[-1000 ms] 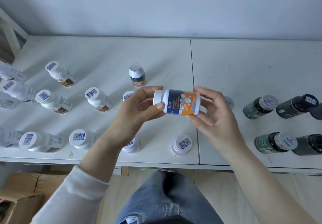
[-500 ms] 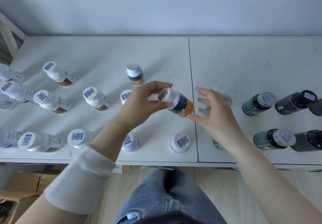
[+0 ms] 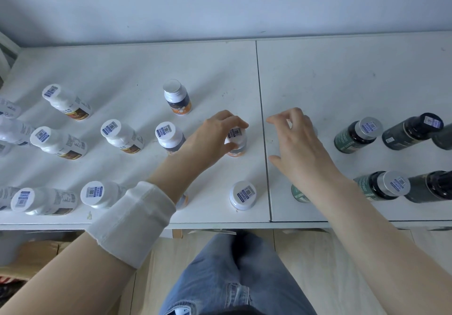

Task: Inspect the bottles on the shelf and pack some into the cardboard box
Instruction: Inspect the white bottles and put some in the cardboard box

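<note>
Where the frame comes nearest, blue jeans [image 3: 232, 278] are seen over a wooden floor [image 3: 318, 265], and a corner of the cardboard box [image 3: 31, 256] is glimpsed at the near left, below the shelf [image 3: 342, 82]. Along the shelf's near edge, white bottles [image 3: 44, 201] are stood at the left, a white-capped bottle [image 3: 242, 195] just left of the seam, and dark green bottles [image 3: 384, 185] at the right. Farther in, the left hand [image 3: 212, 138], with a white sleeve [image 3: 132, 221] on its forearm, is closed on a small bottle [image 3: 236, 141]. Thumb and fingers are curled round the cap, and the bottle is seen upright on the shelf, just left of the seam between the two boards. The right hand [image 3: 296, 143] is held just right of that seam, apart from the bottle, with fingers loosely bent and nothing gripped. Whether it touches the shelf cannot be told. More white bottles are ranged in rows at the left. An orange-labelled bottle [image 3: 176, 96] is stood alone at the far side, before a pale wall [image 3: 220, 3].
</note>
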The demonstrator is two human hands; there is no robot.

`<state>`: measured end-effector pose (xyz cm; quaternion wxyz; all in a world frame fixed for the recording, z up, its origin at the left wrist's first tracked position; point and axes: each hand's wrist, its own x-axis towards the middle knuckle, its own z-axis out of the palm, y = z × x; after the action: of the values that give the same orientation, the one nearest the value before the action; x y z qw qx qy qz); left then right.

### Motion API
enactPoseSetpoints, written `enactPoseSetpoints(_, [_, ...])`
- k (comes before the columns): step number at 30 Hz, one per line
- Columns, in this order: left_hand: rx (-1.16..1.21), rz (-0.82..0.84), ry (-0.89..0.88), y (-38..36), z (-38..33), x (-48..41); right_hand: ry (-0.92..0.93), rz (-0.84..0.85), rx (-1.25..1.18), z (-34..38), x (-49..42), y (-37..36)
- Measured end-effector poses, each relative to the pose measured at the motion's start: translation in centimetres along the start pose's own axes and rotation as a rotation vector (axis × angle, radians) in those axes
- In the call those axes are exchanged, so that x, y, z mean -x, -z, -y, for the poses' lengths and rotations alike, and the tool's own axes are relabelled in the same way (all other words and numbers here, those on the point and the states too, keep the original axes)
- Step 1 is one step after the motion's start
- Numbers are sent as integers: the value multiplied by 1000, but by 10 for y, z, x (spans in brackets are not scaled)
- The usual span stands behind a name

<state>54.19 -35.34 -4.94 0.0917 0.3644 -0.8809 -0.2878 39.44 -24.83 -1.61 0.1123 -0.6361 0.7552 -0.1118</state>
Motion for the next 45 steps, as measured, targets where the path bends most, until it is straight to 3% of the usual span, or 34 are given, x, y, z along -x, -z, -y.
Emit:
enactPoseSetpoints(5, [-31,27,14,6,-2,12,13,16,-8,7,1,2])
enactPoseSetpoints(7, [-82,-39,62,20,3,20,34,-18,-17,14,2,4])
enactPoseSetpoints(10, [-189,-137,216,45,27,34,46,-49,-72,32,1,8])
enactPoseSetpoints(13, [-191,-99,343,57,56,47,32,-80,-164,57,-3,7])
enactPoseSetpoints(17, [106,-176,351,74,76,61,-105,-108,-460,91,-12,-9])
enactPoseSetpoints(19, [545,-192,368,91,75,73,-264,-58,-676,106,-15,-20])
enactPoseSetpoints(21, [980,-116,300,104,74,89,-409,104,-1063,121,-14,-25])
enactPoseSetpoints(23, [1133,-57,222,109,78,101,-412,220,-1417,131,-11,-28])
enactPoseSetpoints(24, [1161,-49,215,109,81,105,-344,214,-1479,135,-9,-30])
enactPoseSetpoints(29, [1207,-94,230,105,95,120,-97,-38,-1298,151,3,-41])
enactPoseSetpoints(33, [1122,-99,79,106,98,128,-202,0,-1470,155,6,-40])
enactPoseSetpoints(39, [1245,-123,170,106,93,132,-71,-81,-1350,159,8,-38])
enactPoseSetpoints(45, [1230,-124,100,107,94,130,-169,-16,-1402,152,7,-39])
